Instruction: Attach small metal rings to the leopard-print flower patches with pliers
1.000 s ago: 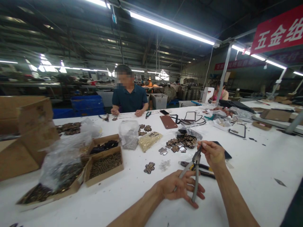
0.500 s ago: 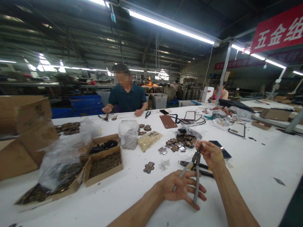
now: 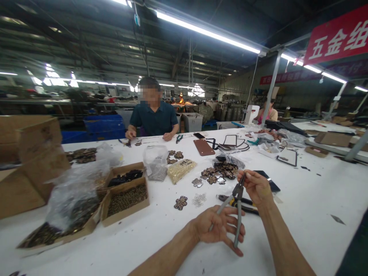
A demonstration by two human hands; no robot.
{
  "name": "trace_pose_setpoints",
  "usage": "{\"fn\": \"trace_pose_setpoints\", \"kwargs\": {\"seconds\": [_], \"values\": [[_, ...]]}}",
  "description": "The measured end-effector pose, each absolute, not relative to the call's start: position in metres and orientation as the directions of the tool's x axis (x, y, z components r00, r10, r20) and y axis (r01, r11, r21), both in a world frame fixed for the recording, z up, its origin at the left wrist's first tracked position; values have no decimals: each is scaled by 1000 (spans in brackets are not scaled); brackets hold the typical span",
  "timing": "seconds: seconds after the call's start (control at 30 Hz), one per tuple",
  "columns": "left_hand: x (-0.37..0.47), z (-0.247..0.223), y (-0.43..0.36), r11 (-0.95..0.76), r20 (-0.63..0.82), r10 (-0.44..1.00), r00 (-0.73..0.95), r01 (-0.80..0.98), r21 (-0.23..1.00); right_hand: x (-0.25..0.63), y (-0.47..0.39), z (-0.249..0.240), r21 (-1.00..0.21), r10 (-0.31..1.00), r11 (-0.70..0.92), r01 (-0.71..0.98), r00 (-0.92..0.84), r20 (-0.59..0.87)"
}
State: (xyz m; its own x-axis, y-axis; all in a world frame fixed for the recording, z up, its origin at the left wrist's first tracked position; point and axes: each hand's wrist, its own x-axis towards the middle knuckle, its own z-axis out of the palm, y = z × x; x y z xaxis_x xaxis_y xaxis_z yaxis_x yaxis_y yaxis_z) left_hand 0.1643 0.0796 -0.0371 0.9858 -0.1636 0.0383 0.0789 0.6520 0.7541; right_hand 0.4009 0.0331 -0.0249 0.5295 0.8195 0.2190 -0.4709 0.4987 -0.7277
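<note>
Grey-handled pliers (image 3: pixel 238 191) point away from me, their dark jaws up near my right hand. My left hand (image 3: pixel 221 226) is palm up around the two handles, with its fingers partly spread. The fingertips of my right hand (image 3: pixel 257 186) are pinched together at the jaw tips; whatever they hold there is too small to make out. Under the pliers lie black and yellow tools (image 3: pixel 248 207). Left of them are small clear rings (image 3: pixel 199 199) and a leopard-print flower patch (image 3: pixel 181 203). A pile of similar patches (image 3: pixel 225 170) sits behind.
Cardboard trays of small metal parts (image 3: pixel 126 199), a bag of gold pieces (image 3: pixel 181 170) and a cardboard box (image 3: pixel 34 165) stand at the left. A black tablet (image 3: pixel 268 181) lies beside my right hand. Across the white table (image 3: pixel 161 245) sits a person (image 3: pixel 154 115).
The fingers of my left hand have drawn in slightly on the handles. Across the table, the person's head has turned and a hand has lowered a little.
</note>
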Motion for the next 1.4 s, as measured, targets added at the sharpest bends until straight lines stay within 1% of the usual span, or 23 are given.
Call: {"fn": "trace_pose_setpoints", "kwargs": {"seconds": [0.17,0.4,0.5,0.6,0.67,0.77,0.87,0.97,1.07,1.13,1.23,1.3,1.4], "values": [[166,-40,80,634,13,-125,992,70,770,400,32,-24,-723,822,501,-477,523,225],[170,-53,87,589,20,-120,993,55,806,399,33,-23,-731,823,496,-470,522,223],[170,-48,86,568,27,-62,998,13,823,400,33,-23,-730,821,484,-483,539,188],[165,-27,81,542,33,16,999,-37,840,400,31,-25,-738,803,476,-479,579,143],[160,-10,79,508,37,126,991,-97,856,399,28,-28,-761,800,468,-449,580,150],[143,12,81,501,-7,238,971,-117,857,393,26,-31,-819,791,443,-364,589,166],[108,26,83,484,-36,318,948,-129,866,377,26,-32,-886,794,397,-239,574,201],[60,30,77,452,-42,370,928,-141,881,353,29,-35,-941,842,324,-101,484,238],[10,18,62,427,-45,392,919,-138,894,323,33,-44,-965,886,259,27,392,249],[-17,3,52,424,-45,417,908,-150,893,302,35,-55,-946,882,270,178,350,317],[-41,-20,41,452,-38,431,901,-179,874,272,36,-75,-864,863,304,401,267,428],[-47,-30,37,485,-22,410,912,-198,852,258,37,-90,-836,867,304,456,230,441],[-47,-39,41,545,2,345,939,-202,813,251,42,-108,-831,887,258,493,220,406]]}}
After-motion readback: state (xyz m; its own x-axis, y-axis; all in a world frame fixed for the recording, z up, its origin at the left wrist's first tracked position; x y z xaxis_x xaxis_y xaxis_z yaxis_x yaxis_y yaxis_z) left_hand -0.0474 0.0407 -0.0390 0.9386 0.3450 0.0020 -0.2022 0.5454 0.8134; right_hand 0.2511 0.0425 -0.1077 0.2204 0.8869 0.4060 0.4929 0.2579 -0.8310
